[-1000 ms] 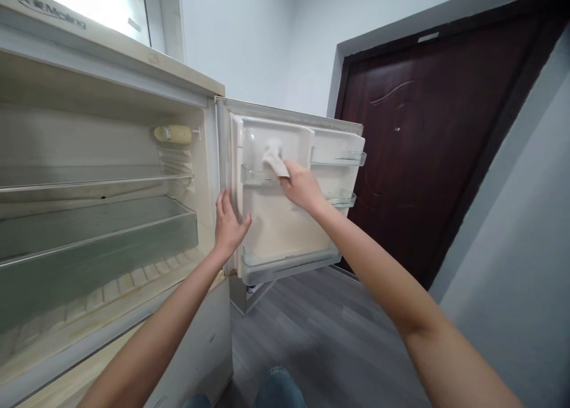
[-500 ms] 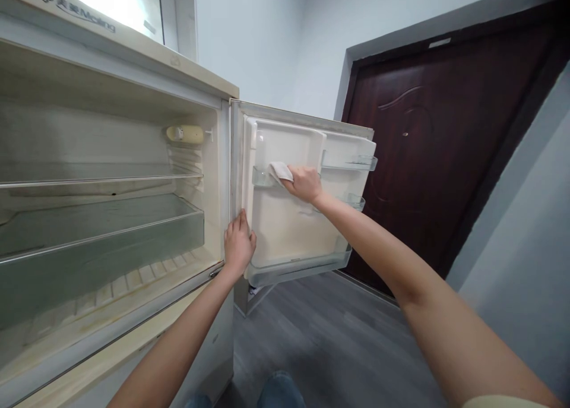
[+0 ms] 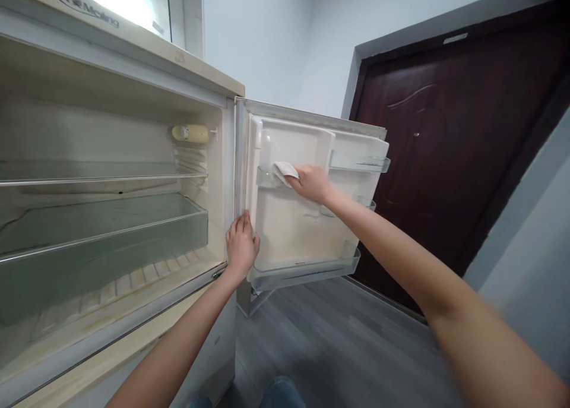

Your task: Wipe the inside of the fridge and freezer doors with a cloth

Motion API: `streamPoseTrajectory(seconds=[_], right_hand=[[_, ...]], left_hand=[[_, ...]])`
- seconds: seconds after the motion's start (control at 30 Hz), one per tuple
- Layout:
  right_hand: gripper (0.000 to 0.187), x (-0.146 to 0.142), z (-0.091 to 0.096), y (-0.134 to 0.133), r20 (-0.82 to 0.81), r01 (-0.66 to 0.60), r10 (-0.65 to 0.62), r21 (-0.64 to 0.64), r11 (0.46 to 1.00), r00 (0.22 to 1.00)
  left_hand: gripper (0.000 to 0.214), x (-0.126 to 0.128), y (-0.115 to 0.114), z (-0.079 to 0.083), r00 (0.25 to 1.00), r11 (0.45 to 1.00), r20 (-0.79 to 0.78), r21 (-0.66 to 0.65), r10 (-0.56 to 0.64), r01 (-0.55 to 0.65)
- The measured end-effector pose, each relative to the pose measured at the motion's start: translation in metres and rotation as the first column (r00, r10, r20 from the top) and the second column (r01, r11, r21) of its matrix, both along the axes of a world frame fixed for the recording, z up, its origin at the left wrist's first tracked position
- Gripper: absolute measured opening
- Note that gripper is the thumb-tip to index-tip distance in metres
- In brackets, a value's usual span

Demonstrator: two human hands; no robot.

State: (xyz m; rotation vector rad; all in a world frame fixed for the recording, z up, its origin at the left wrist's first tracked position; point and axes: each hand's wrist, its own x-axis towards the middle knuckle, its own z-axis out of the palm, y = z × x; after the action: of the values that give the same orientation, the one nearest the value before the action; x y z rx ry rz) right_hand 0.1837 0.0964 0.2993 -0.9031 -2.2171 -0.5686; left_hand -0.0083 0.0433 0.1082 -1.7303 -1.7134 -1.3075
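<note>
A white cloth [image 3: 285, 171] is gripped in my right hand [image 3: 313, 183], whose fingers are closed around it. The cloth touches the small clear shelf [image 3: 266, 177] on the inner face of the open refrigerator door [image 3: 289, 224]. Lower down, my left hand [image 3: 241, 244] lies against the hinge-side edge of that door, its fingers stretched upward and flat with nothing held. The right hand hides part of the shelf's right end.
The refrigerator cavity [image 3: 216, 206] at left holds a glass shelf [image 3: 111, 170] and a clear drawer [image 3: 133, 242]. More clear bins, including a bottom bin [image 3: 307, 271], line the door. Behind it stand a dark red room door [image 3: 445, 129] and grey floor [image 3: 303, 337].
The view has shifted slightly, so the refrigerator and its door sit a little further right. My right hand and the cloth have barely moved along the shelf; my left hand stays at the door edge.
</note>
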Motion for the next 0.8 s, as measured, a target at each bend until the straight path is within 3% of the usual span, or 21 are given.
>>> streamPoseTrajectory(seconds=[0.13,0.23,0.33,0.6,0.7,0.8], right_hand=[[0.045,-0.039,0.000,-0.020,-0.190,-0.041,0.024,-0.086,0.995,0.981],[0.043,-0.072,-0.009,-0.031,-0.223,-0.037,0.037,0.005,0.999,0.974],[0.043,-0.083,-0.017,-0.035,-0.183,-0.002,0.020,0.095,0.996,0.983],[0.038,-0.056,-0.013,-0.035,0.016,0.007,-0.008,0.073,0.997,1.000],[0.030,-0.040,-0.023,-0.027,0.019,-0.040,0.037,0.174,0.984,0.999],[0.046,-0.014,-0.038,-0.015,0.005,-0.070,0.072,0.289,0.955,0.997]], left_hand=[[0.067,-0.001,-0.002,-0.001,1.000,1.000,0.012,-0.008,0.005,-0.005],[0.067,-0.003,-0.004,-0.002,1.000,1.000,0.002,-0.027,0.006,-0.006],[0.066,-0.005,-0.005,-0.001,1.000,0.999,-0.006,-0.030,-0.013,0.013],[0.066,-0.008,-0.007,0.001,1.000,0.999,0.005,-0.038,-0.030,0.031],[0.066,-0.008,-0.005,0.001,0.999,0.999,0.011,-0.031,-0.043,0.043],[0.066,-0.009,-0.003,0.000,0.999,0.999,0.013,-0.012,-0.043,0.044]])
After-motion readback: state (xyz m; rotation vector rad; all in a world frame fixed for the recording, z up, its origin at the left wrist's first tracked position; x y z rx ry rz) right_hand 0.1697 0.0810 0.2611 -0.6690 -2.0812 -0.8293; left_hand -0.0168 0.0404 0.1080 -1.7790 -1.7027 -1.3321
